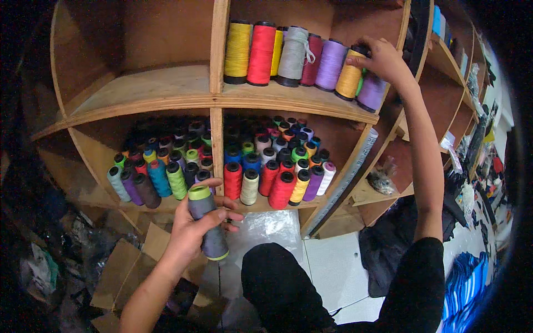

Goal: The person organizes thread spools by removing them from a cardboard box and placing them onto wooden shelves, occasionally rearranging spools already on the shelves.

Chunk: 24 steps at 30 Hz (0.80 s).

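In my left hand (191, 225) is a dark grey spool of thread (209, 228) with lime-green ends, held slightly tilted in front of the lower shelf. My right hand (382, 60) reaches to the upper shelf, its fingers closed around the top of a golden-yellow thread spool (348, 75). Beside that spool stand light purple spools (331, 64) (371, 92), and a bit of green shows behind it. Farther left in the same row are a grey spool (292, 58) with a loose thread loop, a red spool (261, 54) and a yellow spool (237, 53).
Many small coloured spools (281, 188) crowd the lower compartments of the wooden shelf (166, 105). A ruler-like strip (344, 180) leans at its right. Below are a cardboard box (119, 272), clear plastic (272, 230), dark cloth (391, 244) and blue striped fabric (465, 291).
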### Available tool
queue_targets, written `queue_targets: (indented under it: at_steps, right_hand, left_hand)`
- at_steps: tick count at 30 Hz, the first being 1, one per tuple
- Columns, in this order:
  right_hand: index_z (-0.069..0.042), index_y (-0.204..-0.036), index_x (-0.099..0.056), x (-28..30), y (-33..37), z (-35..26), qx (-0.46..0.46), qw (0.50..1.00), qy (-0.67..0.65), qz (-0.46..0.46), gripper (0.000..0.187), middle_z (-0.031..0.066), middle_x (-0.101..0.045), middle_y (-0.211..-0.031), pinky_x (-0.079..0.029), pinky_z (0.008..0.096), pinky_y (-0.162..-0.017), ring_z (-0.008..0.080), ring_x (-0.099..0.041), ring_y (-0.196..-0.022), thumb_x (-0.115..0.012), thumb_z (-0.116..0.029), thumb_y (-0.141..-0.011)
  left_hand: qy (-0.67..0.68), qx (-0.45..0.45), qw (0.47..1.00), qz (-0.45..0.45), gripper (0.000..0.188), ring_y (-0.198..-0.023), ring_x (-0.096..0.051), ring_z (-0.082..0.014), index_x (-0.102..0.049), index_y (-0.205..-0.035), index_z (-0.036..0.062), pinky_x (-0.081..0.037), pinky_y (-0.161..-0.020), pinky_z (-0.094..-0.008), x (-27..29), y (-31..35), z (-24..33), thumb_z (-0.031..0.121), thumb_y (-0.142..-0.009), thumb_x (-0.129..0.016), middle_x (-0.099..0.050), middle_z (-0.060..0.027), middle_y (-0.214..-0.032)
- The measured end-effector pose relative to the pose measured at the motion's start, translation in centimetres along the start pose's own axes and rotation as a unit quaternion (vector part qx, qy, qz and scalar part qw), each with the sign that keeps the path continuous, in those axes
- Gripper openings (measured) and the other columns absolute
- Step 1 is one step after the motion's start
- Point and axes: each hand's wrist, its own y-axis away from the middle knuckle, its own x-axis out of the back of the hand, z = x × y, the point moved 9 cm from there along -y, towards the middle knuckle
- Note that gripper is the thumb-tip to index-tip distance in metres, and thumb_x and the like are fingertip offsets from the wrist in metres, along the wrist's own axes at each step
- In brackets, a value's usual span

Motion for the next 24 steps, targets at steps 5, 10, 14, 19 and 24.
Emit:
queue_targets:
  at_steps: [5,10,14,19,24]
  right_hand:
    - [-0.004,-0.107,-0.059,1.0,1.0,-1.1,0.032,0.997,0.011,0.066,0.057,0.0196,-0.062,-0.098,-0.041,0.0463,-0.089,0.0369,-0.055,-0.097,-0.065,-0.049,-0.073]
    - [-0.006,-0.104,-0.061,6.6,5.2,-5.7,0.084,0.938,-0.273,0.194,0.044,0.0134,-0.063,-0.092,-0.049,0.0361,-0.074,0.0257,-0.062,-0.083,-0.068,-0.038,-0.076]
    - [-0.004,-0.103,-0.060,4.6,12.2,-19.5,0.175,0.781,-0.561,-0.213,0.045,0.0094,-0.063,-0.080,-0.050,0.0297,-0.060,0.0155,-0.063,-0.066,-0.074,-0.033,-0.070]
    - [-0.001,-0.102,-0.061,5.0,13.5,-19.8,0.186,0.769,-0.583,-0.187,0.049,0.0086,-0.064,-0.079,-0.050,0.0286,-0.059,0.0143,-0.061,-0.061,-0.076,-0.033,-0.068]
    - [-0.001,-0.102,-0.063,7.0,7.4,-8.5,0.001,0.838,-0.543,-0.047,0.040,0.0036,-0.064,-0.081,-0.047,0.0257,-0.066,0.0086,-0.058,-0.072,-0.068,-0.031,-0.075]
  left_hand:
    - [-0.020,0.003,1.000,0.010,0.051,-0.083,-0.063,-0.0250,-0.035,-0.125,0.0026,-0.055,-0.065,-0.0356,0.2,0.0,-0.1,0.001,-0.079,-0.056,-0.057,-0.0161,-0.097]
    - [-0.155,-0.021,0.988,-0.005,0.067,-0.088,-0.060,-0.0195,-0.029,-0.133,0.0024,-0.049,-0.076,-0.0321,-1.5,-0.6,1.0,-0.002,-0.075,-0.062,-0.057,-0.0133,-0.097]
    - [-0.281,-0.162,0.945,-0.041,0.095,-0.096,-0.055,-0.0196,-0.007,-0.141,0.0045,-0.042,-0.088,-0.0319,-5.6,-0.6,5.1,0.001,-0.070,-0.069,-0.056,-0.0126,-0.101]
    - [-0.321,-0.210,0.919,-0.088,0.122,-0.111,-0.047,-0.0253,0.012,-0.142,0.0109,-0.040,-0.092,-0.0376,-8.5,-1.6,5.9,0.009,-0.061,-0.079,-0.039,-0.0168,-0.125]
    - [-0.219,-0.148,0.960,-0.093,0.129,-0.127,-0.032,-0.0374,0.016,-0.140,0.0178,-0.040,-0.096,-0.0479,-5.9,-1.2,5.5,0.006,-0.058,-0.083,-0.016,-0.0218,-0.140]
